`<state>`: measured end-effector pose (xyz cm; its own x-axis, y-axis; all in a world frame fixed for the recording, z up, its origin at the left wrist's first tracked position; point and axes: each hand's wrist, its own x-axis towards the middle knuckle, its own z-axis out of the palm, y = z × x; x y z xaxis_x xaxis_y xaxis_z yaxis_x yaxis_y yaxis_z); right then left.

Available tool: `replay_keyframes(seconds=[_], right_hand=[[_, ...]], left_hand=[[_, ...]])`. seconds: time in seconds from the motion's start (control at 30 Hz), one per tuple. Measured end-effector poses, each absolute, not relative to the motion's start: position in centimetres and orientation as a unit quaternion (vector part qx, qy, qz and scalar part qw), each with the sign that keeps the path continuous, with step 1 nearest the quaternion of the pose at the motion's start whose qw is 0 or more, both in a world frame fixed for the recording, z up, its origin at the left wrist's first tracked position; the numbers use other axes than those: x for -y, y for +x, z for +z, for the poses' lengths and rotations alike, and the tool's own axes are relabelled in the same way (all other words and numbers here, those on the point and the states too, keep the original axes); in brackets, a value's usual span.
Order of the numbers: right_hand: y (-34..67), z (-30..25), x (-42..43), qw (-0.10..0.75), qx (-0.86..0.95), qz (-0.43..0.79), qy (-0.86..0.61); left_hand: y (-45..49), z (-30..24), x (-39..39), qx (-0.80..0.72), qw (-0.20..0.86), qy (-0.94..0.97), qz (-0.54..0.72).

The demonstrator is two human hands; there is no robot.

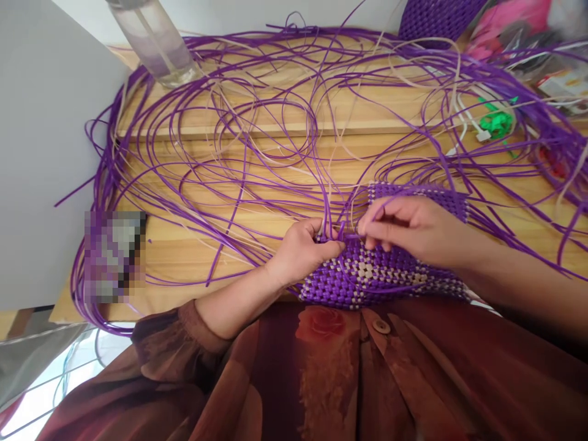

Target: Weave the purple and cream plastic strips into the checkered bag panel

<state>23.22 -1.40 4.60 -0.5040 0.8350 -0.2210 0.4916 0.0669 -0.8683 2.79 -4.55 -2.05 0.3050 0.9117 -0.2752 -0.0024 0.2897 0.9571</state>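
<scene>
A purple and beige woven piece of plastic strands lies at the table's front edge, close to the brown clothing. My left hand is closed on its upper left edge, thumb on top, where several strands stand up. Just to the right, my right hand pinches a thin purple strand over the weave, its fingertips near the left thumb. Part of the weave is hidden under the right hand and forearm. Long loose strands run out from the weave's edges.
Looped strands spread over the wooden table and its raised back ledge. A clear bottle stands at the back left. Beyond are a purple woven item, a pink bag, a white cable and a green tangle. A blurred-out object lies left.
</scene>
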Motion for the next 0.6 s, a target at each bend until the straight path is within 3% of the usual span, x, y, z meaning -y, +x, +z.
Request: replay_keyframes(seconds=[0.13,0.27,0.43,0.6], right_hand=[[22.0,5.9,1.9,0.112,0.853,0.363,-0.359],[19.2,5.4,-0.2,0.139,0.856,0.294,-0.402],[18.8,4.2,-2.0,0.117,0.699,0.508,-0.489],[19.1,4.1,-2.3,0.103,0.584,0.602,-0.534]], left_hand=[[2.9,-2.2,4.5,-0.477,0.622,0.505,0.361],[2.9,-2.1,4.5,-0.451,0.618,0.511,0.391],[2.9,-2.4,4.5,-0.433,0.664,0.47,0.389],[2.9,-2.3,4.5,-0.435,0.686,0.434,0.389]])
